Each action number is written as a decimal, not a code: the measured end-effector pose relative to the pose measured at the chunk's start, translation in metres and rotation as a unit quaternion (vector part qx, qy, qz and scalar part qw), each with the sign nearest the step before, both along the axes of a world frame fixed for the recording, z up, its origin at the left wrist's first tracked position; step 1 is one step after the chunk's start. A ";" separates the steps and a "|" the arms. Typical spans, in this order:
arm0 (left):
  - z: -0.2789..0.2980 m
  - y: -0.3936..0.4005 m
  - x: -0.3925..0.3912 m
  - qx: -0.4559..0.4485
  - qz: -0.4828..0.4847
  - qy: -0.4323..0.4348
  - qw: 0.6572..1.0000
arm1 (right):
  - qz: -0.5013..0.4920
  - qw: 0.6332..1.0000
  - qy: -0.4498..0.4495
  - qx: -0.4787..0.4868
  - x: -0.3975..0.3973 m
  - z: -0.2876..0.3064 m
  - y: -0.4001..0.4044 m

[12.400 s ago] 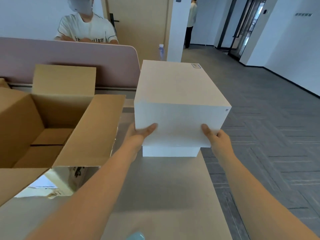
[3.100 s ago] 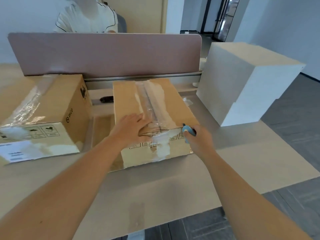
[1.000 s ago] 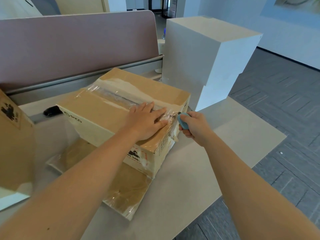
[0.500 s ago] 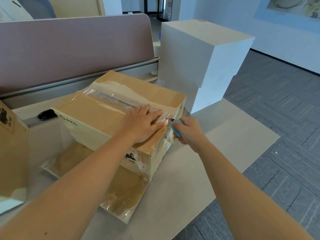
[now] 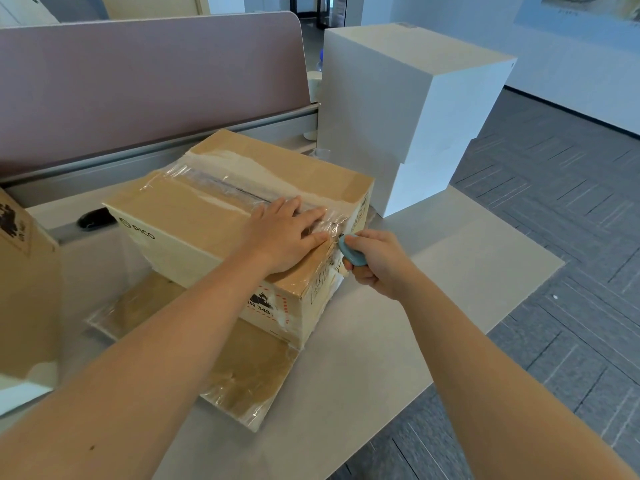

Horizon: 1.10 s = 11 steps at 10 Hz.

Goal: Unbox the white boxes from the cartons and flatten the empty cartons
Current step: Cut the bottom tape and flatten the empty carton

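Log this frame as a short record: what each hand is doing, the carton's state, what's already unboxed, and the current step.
left hand: flat on top of the taped carton, fingers straight, pressing it down
right hand: grips a small blue cutter at the carton's near top edge, by the tape seam
carton state: closed, tape intact along the top
under carton: flattened cardboard on the table
unboxed: two white boxes stacked at the table's far right
other carton: at left edge, partly in view
step: starting the tape cut
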<state>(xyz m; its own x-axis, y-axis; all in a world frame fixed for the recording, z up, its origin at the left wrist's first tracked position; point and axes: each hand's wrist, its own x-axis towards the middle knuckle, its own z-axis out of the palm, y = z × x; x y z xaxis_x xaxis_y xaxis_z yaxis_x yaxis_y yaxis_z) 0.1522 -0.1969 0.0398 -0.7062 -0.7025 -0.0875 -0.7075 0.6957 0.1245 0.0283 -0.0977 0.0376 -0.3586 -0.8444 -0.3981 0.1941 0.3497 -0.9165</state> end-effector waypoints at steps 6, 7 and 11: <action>-0.001 0.000 0.000 -0.004 0.001 0.001 1.000 | 0.019 0.991 0.134 0.009 0.012 0.006 0.011; 0.000 -0.001 -0.001 -0.005 0.003 0.003 1.000 | 0.024 0.993 0.116 0.008 0.013 0.006 0.013; 0.000 0.026 -0.006 0.029 0.087 0.011 0.996 | -0.056 0.986 0.158 0.022 -0.023 0.025 0.020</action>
